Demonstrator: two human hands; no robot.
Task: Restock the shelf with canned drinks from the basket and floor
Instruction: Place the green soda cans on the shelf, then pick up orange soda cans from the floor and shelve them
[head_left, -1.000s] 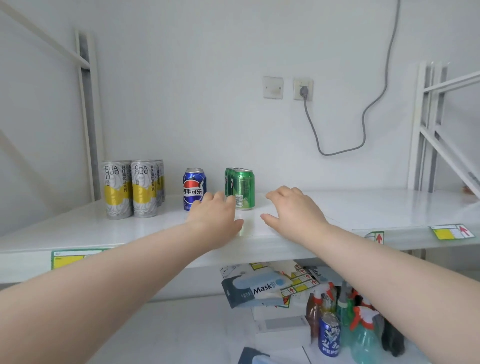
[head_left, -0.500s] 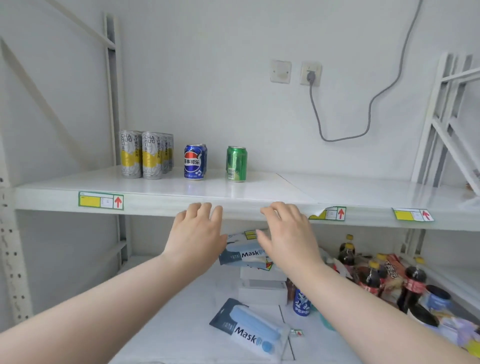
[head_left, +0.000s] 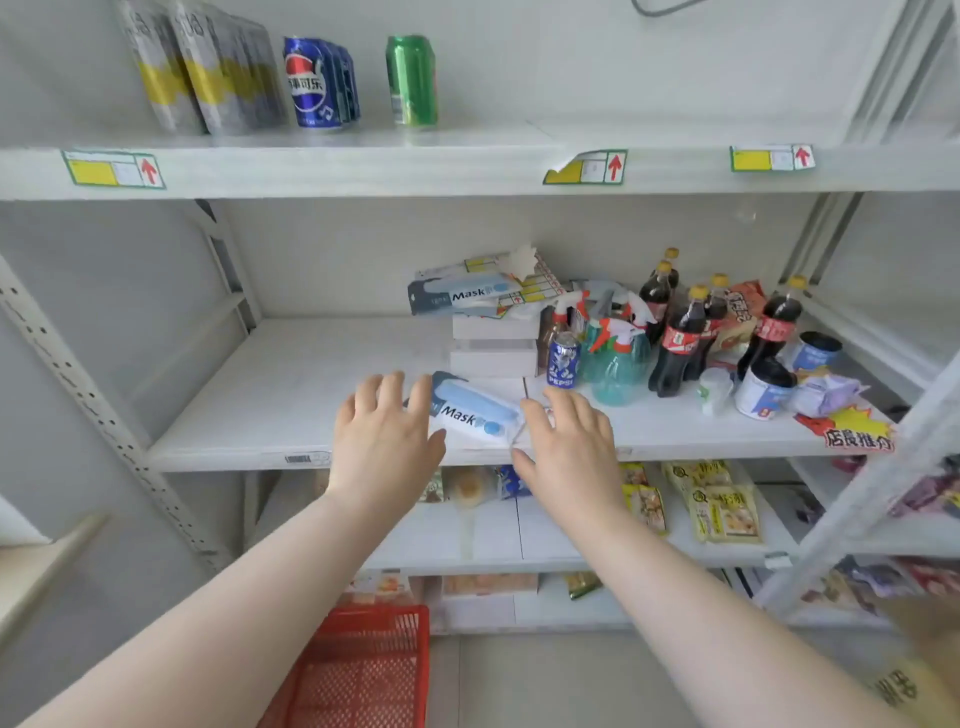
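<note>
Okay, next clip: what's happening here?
A person is restocking cans. Both hands are open and hold nothing: the left hand and right hand hover in front of the middle shelf, by a mask packet. The top shelf already carries silver-and-yellow cans, blue Pepsi cans and a green can. A red basket sits on the floor below.
</note>
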